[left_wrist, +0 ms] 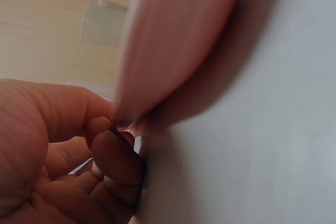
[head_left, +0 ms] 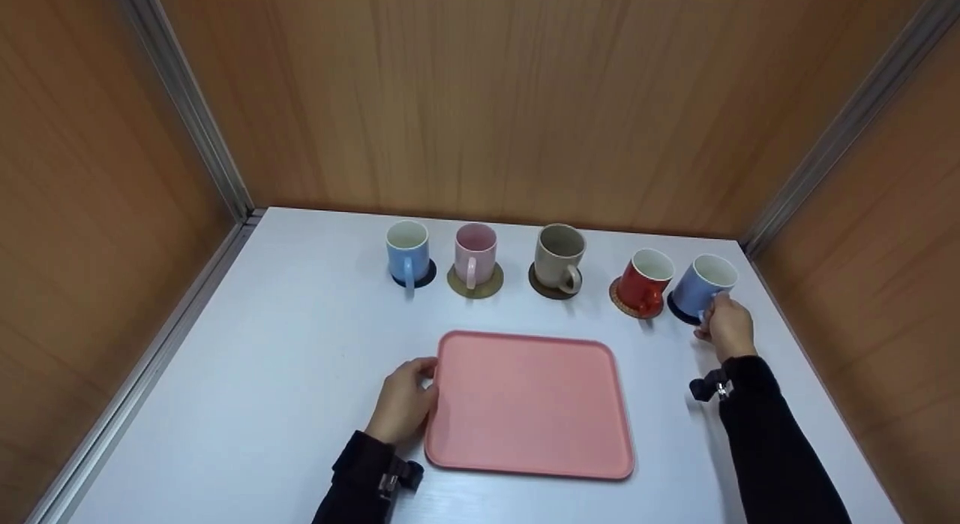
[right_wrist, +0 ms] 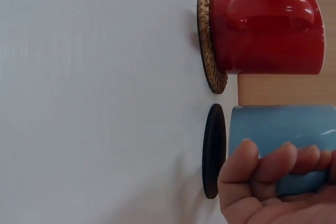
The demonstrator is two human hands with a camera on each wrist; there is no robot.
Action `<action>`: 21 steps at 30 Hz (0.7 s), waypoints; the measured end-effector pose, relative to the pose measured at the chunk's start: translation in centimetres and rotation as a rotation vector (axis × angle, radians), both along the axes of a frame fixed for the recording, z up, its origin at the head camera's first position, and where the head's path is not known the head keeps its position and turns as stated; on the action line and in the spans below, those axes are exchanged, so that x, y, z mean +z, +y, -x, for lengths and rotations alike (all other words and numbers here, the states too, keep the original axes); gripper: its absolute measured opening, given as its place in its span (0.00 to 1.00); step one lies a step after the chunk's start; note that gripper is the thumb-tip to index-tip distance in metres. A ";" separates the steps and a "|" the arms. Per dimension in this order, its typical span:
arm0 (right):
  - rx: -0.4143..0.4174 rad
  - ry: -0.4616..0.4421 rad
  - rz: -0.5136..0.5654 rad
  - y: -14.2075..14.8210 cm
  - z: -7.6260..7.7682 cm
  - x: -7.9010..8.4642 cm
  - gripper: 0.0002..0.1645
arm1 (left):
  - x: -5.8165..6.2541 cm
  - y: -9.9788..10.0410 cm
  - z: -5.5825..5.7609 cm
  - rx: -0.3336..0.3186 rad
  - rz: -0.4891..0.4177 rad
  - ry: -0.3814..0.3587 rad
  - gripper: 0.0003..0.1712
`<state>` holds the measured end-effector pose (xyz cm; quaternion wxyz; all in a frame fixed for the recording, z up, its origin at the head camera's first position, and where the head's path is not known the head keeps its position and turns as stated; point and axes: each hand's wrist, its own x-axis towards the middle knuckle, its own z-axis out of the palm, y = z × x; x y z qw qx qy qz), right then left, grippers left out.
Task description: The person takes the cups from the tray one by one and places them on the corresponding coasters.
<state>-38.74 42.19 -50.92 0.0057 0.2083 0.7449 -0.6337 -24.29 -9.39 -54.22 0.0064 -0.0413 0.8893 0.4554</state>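
Note:
My left hand (head_left: 403, 400) pinches the left rim of a pink rectangular tray (head_left: 529, 404); in the left wrist view the curled fingers (left_wrist: 118, 156) meet the tray's edge (left_wrist: 168, 51). At the far right my right hand (head_left: 729, 326) grips a blue mug (head_left: 694, 287) by its handle, which the fingers mostly hide. In the right wrist view a thin gap shows between the base of this mug (right_wrist: 278, 124) and its black round coaster (right_wrist: 214, 150). Just left of it, a red mug (head_left: 637, 284) stands on a woven coaster (right_wrist: 207, 40).
Along the back stand a light blue mug (head_left: 401, 254) on a dark coaster (head_left: 426, 276), a pink mug (head_left: 475, 246) on a tan coaster (head_left: 491, 285) and a grey-beige mug (head_left: 553, 265) on a brown coaster (head_left: 544, 286). Wooden panels (head_left: 480, 103) enclose the white table (head_left: 247, 381).

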 end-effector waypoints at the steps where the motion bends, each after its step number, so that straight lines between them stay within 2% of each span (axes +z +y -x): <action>1: -0.001 -0.003 0.001 0.0 0.0 0.0 0.29 | 0.0 0.0 0.0 0.000 -0.002 -0.001 0.26; 9: 0.015 -0.069 0.016 0.3 0.0 -1.0 0.26 | 0.0 -0.2 -0.1 0.004 0.003 0.012 0.25; 15: 0.040 -0.065 0.063 0.1 0.0 -1.1 0.26 | -0.2 -0.4 -0.3 0.005 -0.006 0.007 0.26; 17: 0.051 -0.073 0.004 -0.1 -0.4 -1.2 0.31 | -0.1 -0.6 -0.3 -0.003 -0.006 0.013 0.25; 21: 0.118 -0.093 -0.233 -0.3 -2.0 -1.5 0.46 | 0.9 -1.8 -0.7 -0.016 0.014 0.013 0.26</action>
